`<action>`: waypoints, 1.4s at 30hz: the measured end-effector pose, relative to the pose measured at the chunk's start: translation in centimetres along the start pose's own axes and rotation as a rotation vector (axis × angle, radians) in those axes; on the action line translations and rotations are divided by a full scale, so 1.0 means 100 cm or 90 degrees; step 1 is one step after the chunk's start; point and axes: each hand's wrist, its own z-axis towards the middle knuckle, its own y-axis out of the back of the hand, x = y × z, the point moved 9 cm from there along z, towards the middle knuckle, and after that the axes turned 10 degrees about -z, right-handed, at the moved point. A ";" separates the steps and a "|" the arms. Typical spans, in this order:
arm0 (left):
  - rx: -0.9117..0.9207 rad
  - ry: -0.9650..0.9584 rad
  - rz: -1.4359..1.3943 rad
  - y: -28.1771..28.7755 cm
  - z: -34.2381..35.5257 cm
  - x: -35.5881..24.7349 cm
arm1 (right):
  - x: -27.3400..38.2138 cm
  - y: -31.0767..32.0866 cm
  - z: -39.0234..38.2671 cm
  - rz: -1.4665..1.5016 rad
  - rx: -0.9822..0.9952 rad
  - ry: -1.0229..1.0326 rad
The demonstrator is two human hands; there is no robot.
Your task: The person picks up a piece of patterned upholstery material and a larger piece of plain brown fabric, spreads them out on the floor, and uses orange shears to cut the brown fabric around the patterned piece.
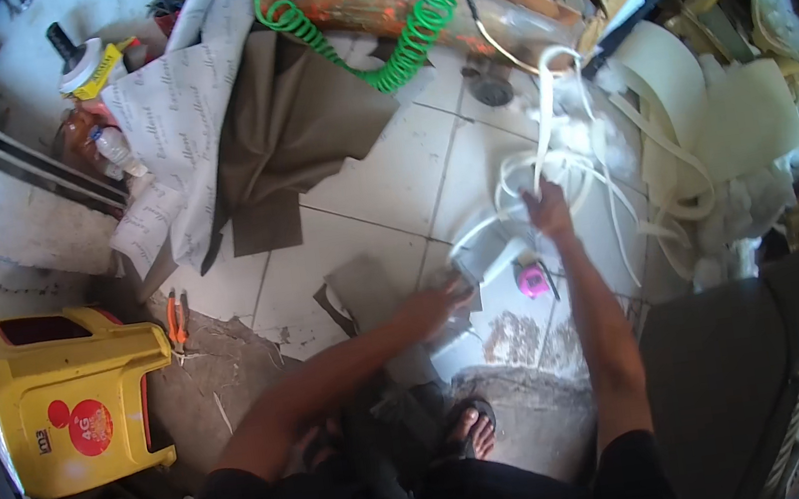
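Head view: left hand (440, 309) low, grip unclear to me; small pink item (532, 280) between hands; right hand (548, 210) pinching white strip (543, 125), looped beyond fingers. I'd draw slowly, keeping loops untangled.

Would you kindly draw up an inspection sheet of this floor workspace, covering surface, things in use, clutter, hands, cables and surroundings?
Surface: white floor tiles, stained near the person's feet.
Things in use: looped white strips; pink round object on the tiles between the forearms.
Clutter: brown sheet, crumpled; orange-handled pliers beside the stool; white fluff behind the strips.
Hands: right hand grips the strips; left hand is close to a strip's end, grip unclear.
Cables: green coiled hose at the far side; no plug seen.
Surroundings: yellow stool at left; pale foam pieces at right.
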 end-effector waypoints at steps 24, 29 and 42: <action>-0.433 0.185 0.488 0.263 -0.065 0.155 | 0.144 -0.009 -0.147 0.190 -0.065 0.049; -0.113 0.118 0.191 0.292 -0.114 0.165 | 0.162 -0.015 -0.101 0.175 0.084 0.090; -0.051 0.592 0.146 0.262 -0.351 0.164 | 0.296 -0.111 0.083 -0.104 0.040 0.113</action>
